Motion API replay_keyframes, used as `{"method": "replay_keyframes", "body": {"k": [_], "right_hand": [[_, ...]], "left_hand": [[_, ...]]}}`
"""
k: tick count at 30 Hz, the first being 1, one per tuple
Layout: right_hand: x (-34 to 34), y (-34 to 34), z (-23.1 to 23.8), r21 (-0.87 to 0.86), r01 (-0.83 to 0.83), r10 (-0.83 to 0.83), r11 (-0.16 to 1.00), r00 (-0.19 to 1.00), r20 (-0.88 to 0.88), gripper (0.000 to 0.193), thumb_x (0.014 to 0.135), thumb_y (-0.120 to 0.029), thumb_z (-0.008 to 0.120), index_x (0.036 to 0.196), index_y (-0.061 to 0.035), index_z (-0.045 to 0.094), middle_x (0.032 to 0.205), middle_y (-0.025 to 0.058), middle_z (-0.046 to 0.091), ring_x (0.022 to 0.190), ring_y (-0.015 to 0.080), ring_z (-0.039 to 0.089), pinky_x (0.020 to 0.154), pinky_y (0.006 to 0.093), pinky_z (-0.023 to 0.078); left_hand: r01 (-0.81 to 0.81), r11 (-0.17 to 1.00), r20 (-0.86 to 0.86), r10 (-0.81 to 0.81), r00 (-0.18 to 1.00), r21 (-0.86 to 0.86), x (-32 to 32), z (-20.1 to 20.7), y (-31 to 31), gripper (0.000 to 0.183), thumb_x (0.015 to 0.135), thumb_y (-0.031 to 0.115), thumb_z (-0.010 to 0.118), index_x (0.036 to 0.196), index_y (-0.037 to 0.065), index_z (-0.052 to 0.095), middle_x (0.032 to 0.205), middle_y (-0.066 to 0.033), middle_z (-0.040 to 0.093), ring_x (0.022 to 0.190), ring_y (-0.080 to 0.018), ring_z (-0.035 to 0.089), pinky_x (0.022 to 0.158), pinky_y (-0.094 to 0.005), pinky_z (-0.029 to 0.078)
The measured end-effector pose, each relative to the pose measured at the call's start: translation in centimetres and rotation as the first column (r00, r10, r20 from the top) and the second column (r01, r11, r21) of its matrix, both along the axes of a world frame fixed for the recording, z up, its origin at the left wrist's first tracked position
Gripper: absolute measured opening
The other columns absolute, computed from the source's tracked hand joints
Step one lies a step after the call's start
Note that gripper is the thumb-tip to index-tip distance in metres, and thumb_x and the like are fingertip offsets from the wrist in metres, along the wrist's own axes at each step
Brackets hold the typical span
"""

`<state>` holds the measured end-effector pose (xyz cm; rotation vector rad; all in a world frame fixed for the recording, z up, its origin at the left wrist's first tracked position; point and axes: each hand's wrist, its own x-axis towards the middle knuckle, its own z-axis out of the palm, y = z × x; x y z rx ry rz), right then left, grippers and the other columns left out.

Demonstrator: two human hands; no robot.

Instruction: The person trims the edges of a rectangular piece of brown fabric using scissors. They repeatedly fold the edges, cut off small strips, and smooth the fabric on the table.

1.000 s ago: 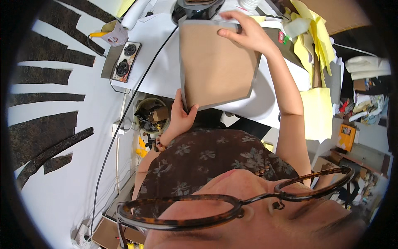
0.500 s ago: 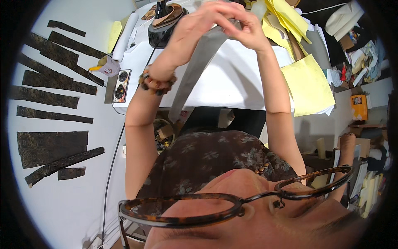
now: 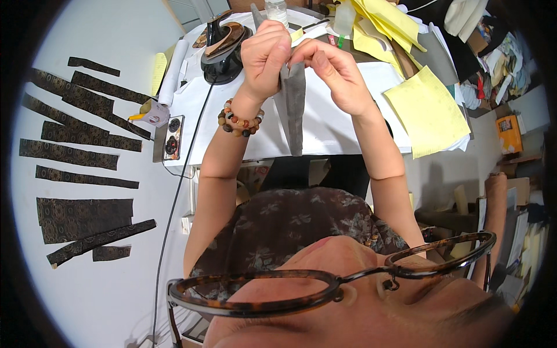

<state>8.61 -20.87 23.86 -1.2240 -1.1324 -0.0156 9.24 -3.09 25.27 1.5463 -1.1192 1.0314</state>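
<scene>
Over the white-covered table, my left hand (image 3: 266,61) is closed like a fist around a long grey fabric strip (image 3: 296,113). Part of the strip sticks out beyond that hand, and a folded length hangs down toward me, its lower end near the table's front edge. My right hand (image 3: 339,75) is beside it, thumb and forefinger pinched on the strip's upper edge, the other fingers curled. Two beaded bracelets (image 3: 241,122) circle my left wrist. What lies inside the left fist is hidden.
A black iron (image 3: 223,55) stands left of my hands, its cord (image 3: 200,124) running toward me. A socket panel (image 3: 173,138) is at the table's left edge. Yellow paper (image 3: 429,110) lies at the right. Dark patterned fabric pieces (image 3: 84,217) hang on the white surface at left.
Both hands have come nearer to me, and apart from their overlapping position. The strip, earlier slanting to the lower left, now hangs nearly straight. The view has shifted slightly.
</scene>
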Motion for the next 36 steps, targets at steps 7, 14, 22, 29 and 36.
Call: {"method": "replay_keyframes", "body": {"k": [7,14,22,29,36], "right_hand": [[-1.0,-0.3,-2.7,0.103,-0.035,0.052,0.994,0.985,-0.163,0.014,0.098,-0.012,0.068,0.099,0.0015,0.063,0.092,0.0009,0.063,0.084,0.0079,0.058,0.080,0.0247,0.051],[-2.4,-1.1,-7.4,0.040,0.071,-0.063,0.997,0.983,-0.173,0.012,0.093,-0.004,0.073,0.088,0.0004,0.063,0.089,0.0040,0.065,0.079,0.0100,0.059,0.076,0.0258,0.050],[-4.3,-0.9,-9.7,0.108,0.257,-0.241,0.960,0.960,-0.139,0.011,0.091,-0.002,0.073,0.088,-0.0017,0.063,0.092,0.0071,0.069,0.081,0.0142,0.065,0.076,0.0268,0.052],[-4.7,-0.1,-10.6,0.218,0.302,-0.243,0.928,0.935,-0.260,0.011,0.091,0.004,0.070,0.091,0.0003,0.060,0.093,0.0080,0.069,0.084,0.0130,0.066,0.078,0.0256,0.054],[-3.7,-0.3,-11.4,0.207,0.208,-0.132,0.956,0.935,-0.330,0.008,0.094,0.003,0.068,0.094,0.0012,0.060,0.094,0.0062,0.068,0.084,0.0088,0.064,0.076,0.0233,0.054]], "left_hand": [[-0.104,0.991,0.048,0.101,0.994,0.079,0.3,-3.4,0.2,0.025,0.089,0.007,0.055,0.065,-0.001,0.051,0.060,-0.0087,0.043,0.056,-0.0262,0.042,0.071,-0.0380,0.042],[-0.173,0.981,0.070,0.168,0.983,0.090,-0.6,-8.1,0.3,0.022,0.081,0.002,0.056,0.061,0.002,0.048,0.058,-0.0062,0.044,0.055,-0.0247,0.043,0.071,-0.0388,0.044],[-0.197,0.972,0.100,0.185,0.978,0.129,-0.9,-8.5,0.7,0.021,0.080,0.001,0.059,0.061,0.005,0.049,0.058,-0.0037,0.045,0.055,-0.0232,0.044,0.074,-0.0384,0.046],[-0.202,0.971,0.042,0.198,0.979,0.129,-0.8,-8.6,0.7,0.022,0.080,0.003,0.064,0.062,0.005,0.052,0.058,-0.0029,0.046,0.055,-0.0217,0.043,0.077,-0.0377,0.046],[-0.209,0.965,-0.039,0.218,0.975,0.157,-1.3,-8.5,0.6,0.021,0.077,0.006,0.064,0.060,0.005,0.051,0.059,-0.0030,0.046,0.055,-0.0215,0.042,0.080,-0.0395,0.046]]}}
